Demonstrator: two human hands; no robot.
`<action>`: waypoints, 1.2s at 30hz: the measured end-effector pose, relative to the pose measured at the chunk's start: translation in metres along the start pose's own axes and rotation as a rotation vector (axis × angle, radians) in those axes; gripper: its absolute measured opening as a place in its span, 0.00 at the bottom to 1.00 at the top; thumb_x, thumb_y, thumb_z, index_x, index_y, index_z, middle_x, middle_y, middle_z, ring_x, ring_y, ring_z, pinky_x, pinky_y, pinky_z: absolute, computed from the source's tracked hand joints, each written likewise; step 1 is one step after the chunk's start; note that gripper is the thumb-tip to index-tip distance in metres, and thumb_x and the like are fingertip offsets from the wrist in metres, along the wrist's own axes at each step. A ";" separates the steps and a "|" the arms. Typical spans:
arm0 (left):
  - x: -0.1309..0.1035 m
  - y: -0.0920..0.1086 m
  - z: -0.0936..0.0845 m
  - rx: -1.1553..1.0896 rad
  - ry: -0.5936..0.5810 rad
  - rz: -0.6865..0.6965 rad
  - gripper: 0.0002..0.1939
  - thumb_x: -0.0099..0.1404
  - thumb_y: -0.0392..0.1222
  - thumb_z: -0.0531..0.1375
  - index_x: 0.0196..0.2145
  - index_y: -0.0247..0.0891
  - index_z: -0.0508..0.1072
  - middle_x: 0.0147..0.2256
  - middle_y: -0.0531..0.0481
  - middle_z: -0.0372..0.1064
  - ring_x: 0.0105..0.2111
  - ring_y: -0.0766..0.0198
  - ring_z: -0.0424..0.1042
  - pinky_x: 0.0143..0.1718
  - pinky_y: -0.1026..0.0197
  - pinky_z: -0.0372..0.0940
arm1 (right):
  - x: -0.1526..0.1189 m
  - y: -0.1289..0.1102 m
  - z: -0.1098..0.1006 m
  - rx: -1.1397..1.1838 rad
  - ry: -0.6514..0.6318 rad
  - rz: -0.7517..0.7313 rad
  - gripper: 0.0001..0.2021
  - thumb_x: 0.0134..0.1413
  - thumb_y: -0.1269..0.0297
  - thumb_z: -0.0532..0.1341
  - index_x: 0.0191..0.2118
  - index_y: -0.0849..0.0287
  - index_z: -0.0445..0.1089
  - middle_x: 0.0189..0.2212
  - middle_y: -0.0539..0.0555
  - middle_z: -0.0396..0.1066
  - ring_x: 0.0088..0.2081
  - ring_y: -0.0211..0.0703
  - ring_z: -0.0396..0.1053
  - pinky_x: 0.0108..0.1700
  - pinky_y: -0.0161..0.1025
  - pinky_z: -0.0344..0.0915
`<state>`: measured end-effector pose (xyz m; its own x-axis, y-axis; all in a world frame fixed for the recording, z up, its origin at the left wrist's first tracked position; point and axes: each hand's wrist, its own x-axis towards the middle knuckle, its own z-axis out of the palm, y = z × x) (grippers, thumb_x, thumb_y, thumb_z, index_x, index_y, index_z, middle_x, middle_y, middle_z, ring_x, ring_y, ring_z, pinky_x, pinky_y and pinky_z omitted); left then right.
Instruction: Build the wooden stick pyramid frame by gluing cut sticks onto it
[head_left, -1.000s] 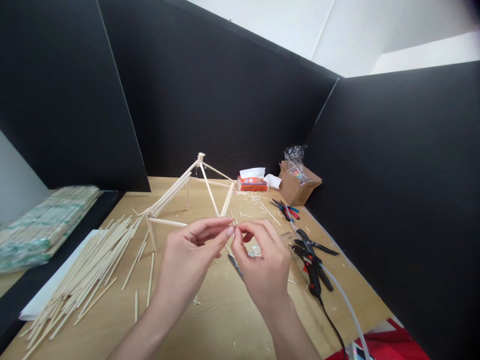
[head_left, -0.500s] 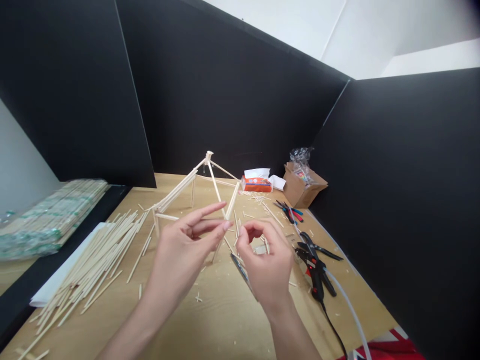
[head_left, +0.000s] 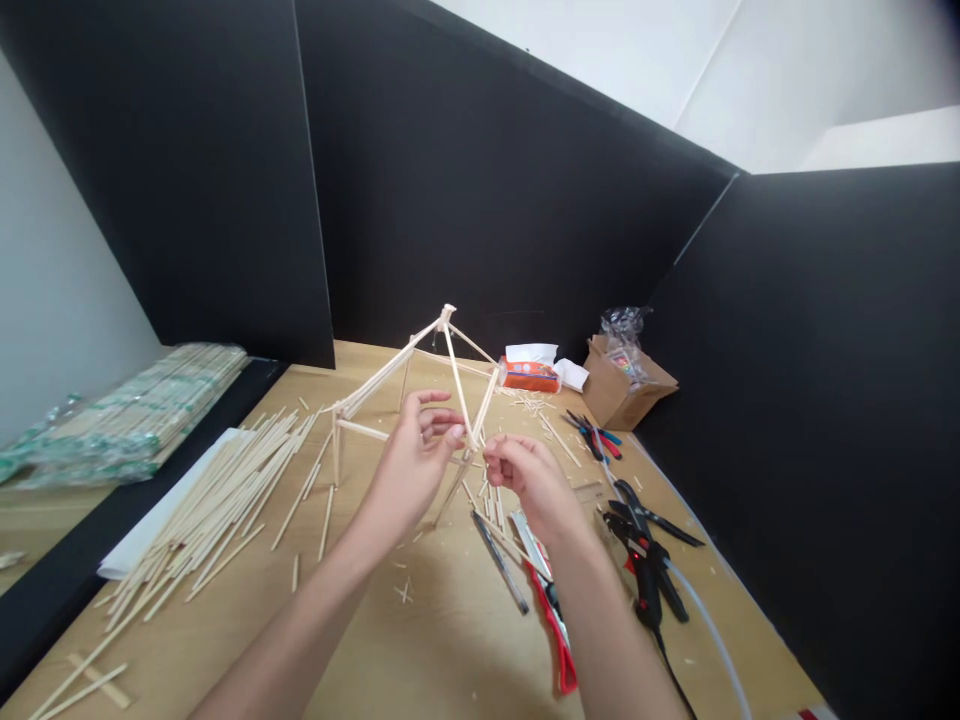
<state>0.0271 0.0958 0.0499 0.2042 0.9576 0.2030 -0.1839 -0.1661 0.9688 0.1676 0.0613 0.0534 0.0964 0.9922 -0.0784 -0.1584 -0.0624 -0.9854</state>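
A house-shaped frame of thin wooden sticks (head_left: 369, 379) stands on the table, with slanted sticks meeting at a small peak. My left hand (head_left: 420, 445) is at its near right corner, fingers half bent and apart; whether the fingertips touch the sticks cannot be made out. Just right of that corner is my right hand (head_left: 529, 480), thumb and forefinger pinched together. Whatever lies in that pinch is too small to name. Below the hands lie a dark pen (head_left: 500, 562) and a red-edged packet (head_left: 556, 640), partly covered by my right forearm.
Loose wooden sticks (head_left: 217, 510) lie on white paper at left, beside plastic-wrapped stick bundles (head_left: 172, 410). At right are a glue gun (head_left: 643, 570) with its cord, black cutters (head_left: 660, 515), pliers (head_left: 592, 435) and a cardboard box (head_left: 626, 385). An orange tissue pack (head_left: 531, 375) sits behind.
Both hands have moved forward to the frame's near right corner. My left fingers have bent more. The view has shifted, and the red-edged packet now shows beside my right forearm.
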 end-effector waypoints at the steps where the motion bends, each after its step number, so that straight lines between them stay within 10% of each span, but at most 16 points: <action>1: 0.001 0.000 0.000 -0.022 -0.009 -0.018 0.18 0.60 0.36 0.59 0.46 0.39 0.58 0.37 0.49 0.68 0.39 0.62 0.70 0.43 0.56 0.66 | 0.001 0.000 -0.001 0.003 -0.011 0.014 0.06 0.41 0.65 0.61 0.20 0.60 0.67 0.17 0.45 0.60 0.20 0.32 0.57 0.28 0.33 0.53; 36: 0.001 0.005 0.003 -0.046 -0.016 -0.078 0.21 0.55 0.35 0.62 0.45 0.39 0.59 0.35 0.50 0.67 0.39 0.62 0.69 0.41 0.57 0.65 | 0.009 0.002 -0.001 0.007 -0.084 0.085 0.09 0.40 0.64 0.61 0.17 0.59 0.63 0.16 0.44 0.57 0.20 0.31 0.56 0.26 0.32 0.53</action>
<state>0.0295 0.0951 0.0557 0.2349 0.9634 0.1296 -0.2103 -0.0798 0.9744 0.1689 0.0699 0.0510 0.0001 0.9890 -0.1481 -0.1699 -0.1459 -0.9746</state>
